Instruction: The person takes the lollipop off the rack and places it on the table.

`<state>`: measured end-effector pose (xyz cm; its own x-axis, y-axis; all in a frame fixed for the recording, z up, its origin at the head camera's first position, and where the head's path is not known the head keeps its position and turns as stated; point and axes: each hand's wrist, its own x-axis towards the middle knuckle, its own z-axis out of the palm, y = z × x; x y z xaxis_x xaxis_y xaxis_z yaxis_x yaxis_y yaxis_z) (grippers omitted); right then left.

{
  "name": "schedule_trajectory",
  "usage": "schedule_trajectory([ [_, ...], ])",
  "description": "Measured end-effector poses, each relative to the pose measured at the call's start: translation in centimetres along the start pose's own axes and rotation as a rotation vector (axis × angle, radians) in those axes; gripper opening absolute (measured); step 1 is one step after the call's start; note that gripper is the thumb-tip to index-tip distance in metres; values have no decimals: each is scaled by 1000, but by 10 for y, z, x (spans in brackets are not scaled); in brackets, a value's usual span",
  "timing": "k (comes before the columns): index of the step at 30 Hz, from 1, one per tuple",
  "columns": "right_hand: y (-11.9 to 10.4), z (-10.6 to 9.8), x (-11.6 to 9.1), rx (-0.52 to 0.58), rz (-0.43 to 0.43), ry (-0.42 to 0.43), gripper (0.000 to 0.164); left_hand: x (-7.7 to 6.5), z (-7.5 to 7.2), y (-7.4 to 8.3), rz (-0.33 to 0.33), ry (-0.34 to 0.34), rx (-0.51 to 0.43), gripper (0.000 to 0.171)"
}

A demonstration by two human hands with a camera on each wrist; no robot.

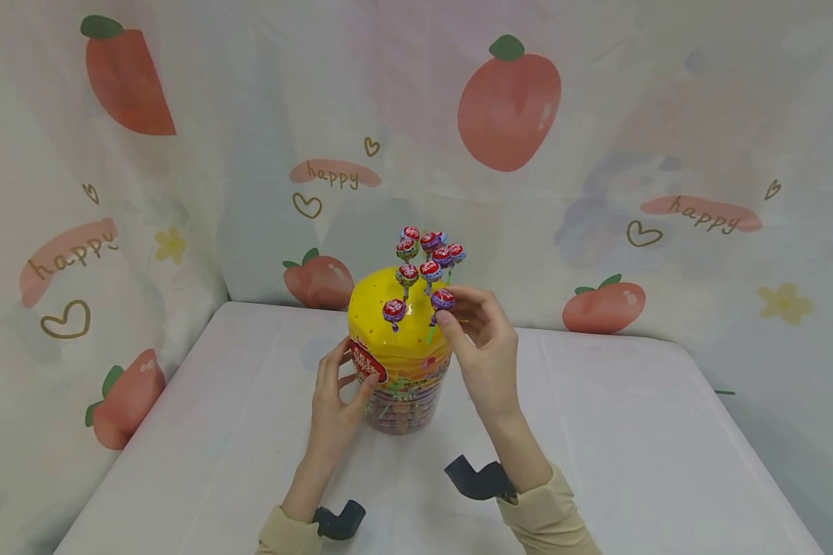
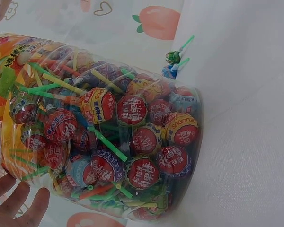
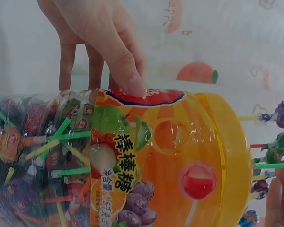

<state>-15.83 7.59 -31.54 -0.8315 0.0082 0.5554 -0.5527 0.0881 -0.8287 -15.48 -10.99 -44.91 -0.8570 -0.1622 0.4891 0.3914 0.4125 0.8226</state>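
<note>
A large clear lollipop jar (image 1: 400,401) with a yellow lid (image 1: 389,339) stands on the table, packed with wrapped lollipops (image 2: 131,109). My left hand (image 1: 338,391) holds the jar's left side, thumb (image 3: 132,85) on the label and fingers around the wall. Several lollipops stick up from the lid on their sticks, among them one at the front left (image 1: 393,311). At the lid's front right, my right hand (image 1: 487,351) pinches a purple-wrapped lollipop (image 1: 442,301) just under its head, its green stick pointing down to the lid.
Two loose lollipops (image 2: 172,70), with green sticks, lie on the white tablecloth (image 1: 597,432) beside the jar's base. A fruit-printed cloth (image 1: 416,92) hangs behind and on both sides. Black wrist mounts (image 1: 482,479) sit on both forearms.
</note>
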Motion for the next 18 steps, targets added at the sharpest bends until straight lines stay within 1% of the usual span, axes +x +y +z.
schedule_trajectory([
  [8,11,-10,-1,7,21,42,30,0,0,0,-4,3,4,69],
  [14,25,-20,-3,-3,46,75,30,-1,0,0,-3,-2,-7,70],
  [18,35,-29,-6,-16,78,104,29,-1,0,0,2,-4,-15,70],
])
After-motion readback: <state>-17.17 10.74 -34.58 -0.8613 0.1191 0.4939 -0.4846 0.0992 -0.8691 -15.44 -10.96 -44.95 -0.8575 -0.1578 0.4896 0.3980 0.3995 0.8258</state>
